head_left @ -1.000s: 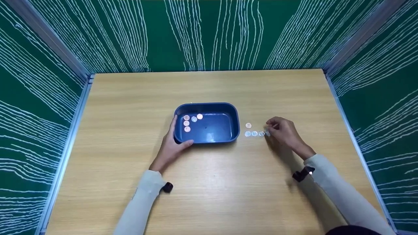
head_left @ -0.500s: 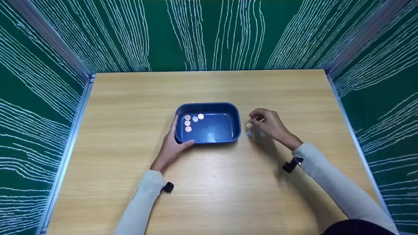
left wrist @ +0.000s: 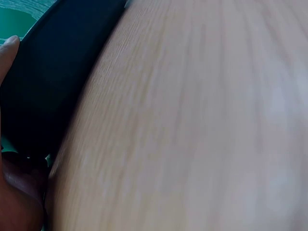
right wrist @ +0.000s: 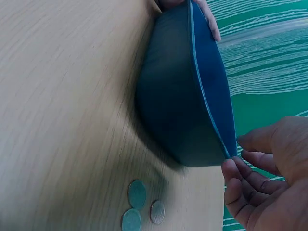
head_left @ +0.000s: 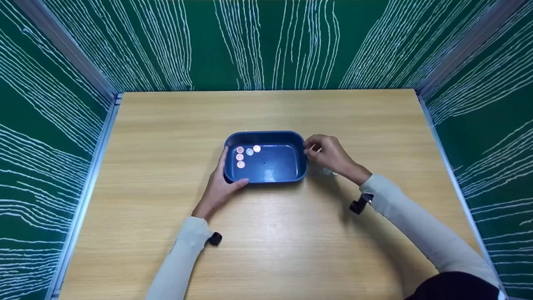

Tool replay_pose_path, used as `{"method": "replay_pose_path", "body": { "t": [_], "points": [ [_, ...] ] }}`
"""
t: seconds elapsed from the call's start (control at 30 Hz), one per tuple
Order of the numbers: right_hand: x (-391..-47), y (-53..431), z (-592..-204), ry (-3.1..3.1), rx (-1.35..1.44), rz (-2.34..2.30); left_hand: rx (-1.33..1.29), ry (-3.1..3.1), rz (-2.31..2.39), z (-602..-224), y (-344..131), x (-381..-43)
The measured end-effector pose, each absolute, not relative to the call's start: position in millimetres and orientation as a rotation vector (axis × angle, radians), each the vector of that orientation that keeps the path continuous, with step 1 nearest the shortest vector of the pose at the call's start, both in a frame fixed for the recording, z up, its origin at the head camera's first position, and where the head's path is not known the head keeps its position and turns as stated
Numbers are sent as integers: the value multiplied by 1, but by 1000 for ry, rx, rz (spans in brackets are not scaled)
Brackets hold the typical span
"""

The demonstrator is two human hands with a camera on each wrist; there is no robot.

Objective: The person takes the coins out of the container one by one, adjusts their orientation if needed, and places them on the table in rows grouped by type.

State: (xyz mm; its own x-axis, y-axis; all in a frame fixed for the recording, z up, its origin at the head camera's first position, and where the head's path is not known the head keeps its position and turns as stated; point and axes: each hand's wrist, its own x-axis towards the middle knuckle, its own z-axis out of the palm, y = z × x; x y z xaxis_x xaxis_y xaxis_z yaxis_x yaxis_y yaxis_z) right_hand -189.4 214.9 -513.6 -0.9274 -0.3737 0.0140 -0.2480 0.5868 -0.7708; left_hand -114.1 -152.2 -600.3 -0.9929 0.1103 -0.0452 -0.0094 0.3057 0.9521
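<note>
A dark blue plastic bin [head_left: 270, 166] sits on the wooden table. My left hand [head_left: 218, 181] grips its left end, the thumb over the near rim and fingers along the side. Inside, toward the left, lie several coins [head_left: 240, 157], mostly copper and one silver. At the bin's right rim, my right hand [head_left: 329, 154] holds its thumb and fingertips pinched together on a coin that the fingers hide. Below that hand, more silver coins [head_left: 326, 171] lie on the table, partly covered by it. The right wrist view shows two silver coins [right wrist: 137, 193] and a smaller one [right wrist: 157, 211].
The light wooden table [head_left: 266, 233] carries the bin and the coins. Green panels [head_left: 374, 50] with white wavy lines stand at the back and both sides, joined by metal frame posts [head_left: 70, 54].
My right hand has moved left from the right end of the coin row to the bin's right rim. My left hand keeps its grip on the bin, and the coins inside lie as before.
</note>
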Motion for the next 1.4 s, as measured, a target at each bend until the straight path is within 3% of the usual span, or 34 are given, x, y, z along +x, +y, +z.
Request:
{"method": "replay_pose_path", "body": {
  "t": [0.7, 1.4],
  "points": [
    [-216, 158, -515, 2635, -707, -1044, 114, 2482, 1785, -603, -153, -114],
    [-236, 113, -541, 2580, -903, -888, 118, 2483, 1770, -604, -153, -115]
  ]
}}
